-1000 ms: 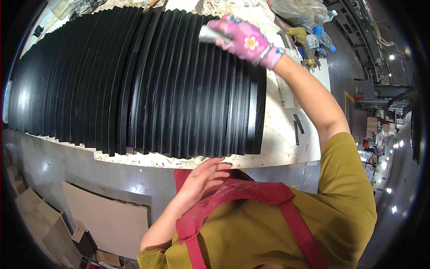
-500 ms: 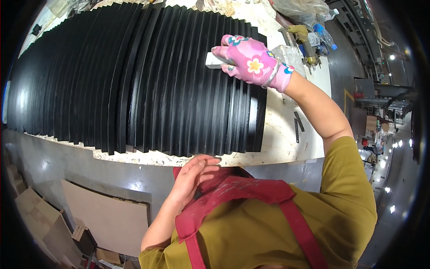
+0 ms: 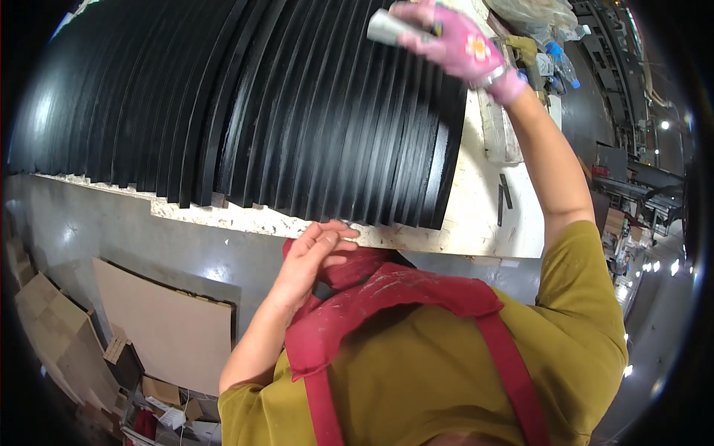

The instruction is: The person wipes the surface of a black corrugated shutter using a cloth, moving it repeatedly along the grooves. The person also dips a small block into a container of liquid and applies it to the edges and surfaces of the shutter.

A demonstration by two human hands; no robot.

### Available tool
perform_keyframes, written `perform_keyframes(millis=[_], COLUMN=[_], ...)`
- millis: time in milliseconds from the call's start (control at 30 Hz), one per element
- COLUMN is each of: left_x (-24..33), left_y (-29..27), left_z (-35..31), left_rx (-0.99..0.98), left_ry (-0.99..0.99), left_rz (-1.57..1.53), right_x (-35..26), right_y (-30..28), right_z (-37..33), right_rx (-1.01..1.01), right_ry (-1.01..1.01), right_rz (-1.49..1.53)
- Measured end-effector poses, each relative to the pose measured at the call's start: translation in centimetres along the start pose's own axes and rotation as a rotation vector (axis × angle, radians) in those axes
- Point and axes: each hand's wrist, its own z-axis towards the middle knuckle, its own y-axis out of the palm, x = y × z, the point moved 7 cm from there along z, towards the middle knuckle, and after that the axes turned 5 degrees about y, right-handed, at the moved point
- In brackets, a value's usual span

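Long black slatted strips (image 3: 327,126) lie side by side on a white, stained table (image 3: 483,230), running from near to far. My right hand (image 3: 461,44), in a pink flowered glove, is closed around a small whitish block (image 3: 390,28) at the far part of the strips, near their right side. Motion blurs the hand and block a little, and I cannot tell whether the block touches the strips. At the table's near edge, close to the strip ends, my bare left hand (image 3: 312,251) has loosely bent fingers, apart and holding nothing.
Two thin black pieces (image 3: 503,199) lie on the table's right part, near a long greyish bar (image 3: 500,134). Beyond are a yellowish tool (image 3: 525,50), a plastic bottle (image 3: 564,65) and a clear bag (image 3: 532,15). Brown boards (image 3: 167,320) and cartons (image 3: 56,334) stand on the left floor.
My right hand has moved farther away and to the right with the whitish block. The view has shifted, so the strips sit higher in it. My left hand stays by the table edge.
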Motion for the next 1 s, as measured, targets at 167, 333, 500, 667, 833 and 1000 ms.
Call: perform_keyframes(millis=[167,333,500,667,833,1000], left_x=[0.7,0.4,0.5,0.6,0.8,1.1], left_y=[-0.7,-1.0,-0.9,-1.0,-1.4,-2.2], left_z=[-0.5,-0.2,-0.1,-0.3,-0.6,-1.1], left_rx=[0.057,0.118,0.083,0.061,0.047,0.032], left_ry=[0.061,0.1,0.113,0.127,0.118,0.107], left_rz=[0.024,-0.056,-0.049,-0.068,-0.082,-0.104], right_x=[-3.0,-10.6,-14.0,-16.2,-16.6,-16.9], right_y=[0.4,2.9,5.4,5.4,4.9,4.3], right_z=[-1.3,-8.5,-12.0,-13.3,-12.5,-13.6], right_rx=[-0.008,-0.241,-0.243,-0.299,-0.149,-0.269], right_ry=[-0.093,-0.067,-0.018,-0.062,-0.058,0.039], right_rz=[0.022,-0.02,-0.075,-0.047,-0.101,-0.111])
